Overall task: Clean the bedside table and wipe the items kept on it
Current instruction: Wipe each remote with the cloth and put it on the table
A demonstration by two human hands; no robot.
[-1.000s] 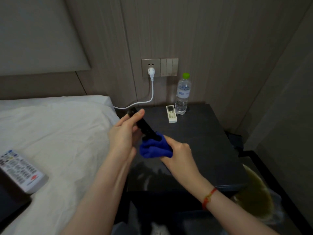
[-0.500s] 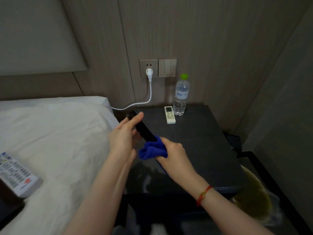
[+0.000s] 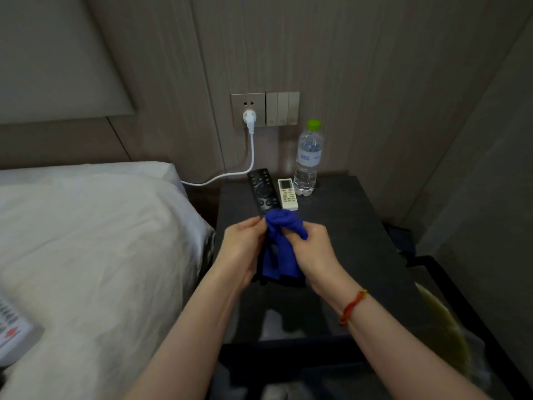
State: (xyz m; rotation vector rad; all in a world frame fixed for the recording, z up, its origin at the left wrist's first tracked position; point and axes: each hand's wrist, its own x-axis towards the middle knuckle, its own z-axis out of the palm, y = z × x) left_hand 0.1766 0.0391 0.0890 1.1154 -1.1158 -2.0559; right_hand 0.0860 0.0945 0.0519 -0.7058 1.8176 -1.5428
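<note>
The person holds a black remote (image 3: pixel 263 192) over the left half of the dark counter (image 3: pixel 360 241), its far end pointing toward the back edge. The left hand (image 3: pixel 240 249) curls round the remote's near end, a clamped grip on its body. The right hand (image 3: pixel 313 249) pinches a bunched blue cloth (image 3: pixel 281 241) against the remote's middle, fingers closed on the fabric. A white remote (image 3: pixel 287 194) lies flat near the back edge, just beside the black one's tip, and a water bottle (image 3: pixel 308 160) stands upright next to it, close to the wall.

The likely step is wiping the black remote. The risk seems to be that its raised far end swings into the white remote or tips the bottle. A loose left-hand hold could also let the remote slip while the cloth drags along it.
</note>
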